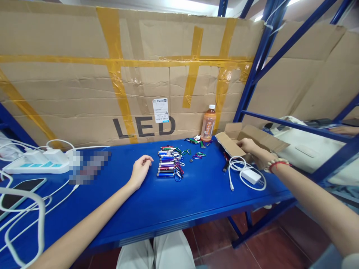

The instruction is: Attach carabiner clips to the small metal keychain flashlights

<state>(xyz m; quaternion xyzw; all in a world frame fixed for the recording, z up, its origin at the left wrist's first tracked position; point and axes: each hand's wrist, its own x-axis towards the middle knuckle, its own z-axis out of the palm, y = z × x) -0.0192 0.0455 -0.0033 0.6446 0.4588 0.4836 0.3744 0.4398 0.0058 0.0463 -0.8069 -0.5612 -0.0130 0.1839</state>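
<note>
Penlights [166,164] lie left-to-right, just right of the nearer left hand [140,172], loosely curled; right hand [248,146] at box [227,145]; both grips unclear.

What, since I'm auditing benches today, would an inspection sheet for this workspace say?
Surface: blue tabletop; no spills seen.
Job's things: row of clip-ended cylinders; open cardboard box.
Clutter: drink bottle at the back, phone at left.
Hands: left hand beside the row, seemingly holding nothing; right hand at the box's opening, grip unclear.
Cables: coiled white cable with charger beside the box; other cables near the power strip.
Surroundings: cardboard panel behind, lettered LED; blue frame.
</note>
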